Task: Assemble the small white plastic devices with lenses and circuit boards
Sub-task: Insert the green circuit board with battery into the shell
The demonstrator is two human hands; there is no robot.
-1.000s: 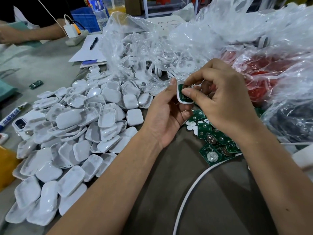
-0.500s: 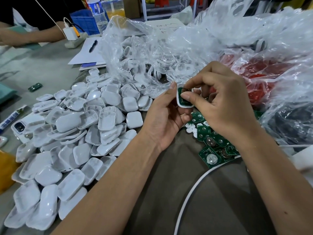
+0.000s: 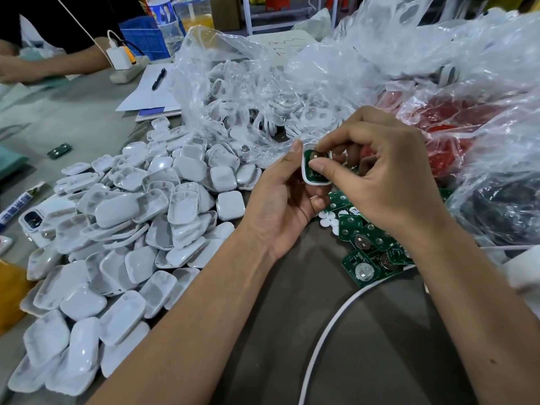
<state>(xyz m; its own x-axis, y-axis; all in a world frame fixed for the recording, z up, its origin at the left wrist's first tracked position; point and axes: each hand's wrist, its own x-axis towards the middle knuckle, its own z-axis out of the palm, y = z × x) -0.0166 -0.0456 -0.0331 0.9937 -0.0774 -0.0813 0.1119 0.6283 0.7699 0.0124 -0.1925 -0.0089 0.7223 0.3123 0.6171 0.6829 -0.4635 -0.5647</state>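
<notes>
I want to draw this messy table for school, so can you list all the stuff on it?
white plastic shells: big pile, too many to count, white, left of the hands
shell with circuit board: one, white with green inside, held between both hands
loose circuit boards: a small heap, green, under the right wrist
clear plastic bags: several, see-through, behind the hands, holding white and red parts
white cable: one, curving near the bottom
pen: one, black, on white paper at the back
blue crate: one, far back
marker: one, white and blue, left edge
left hand: holds the shell
right hand: presses the board in with its thumb
</notes>
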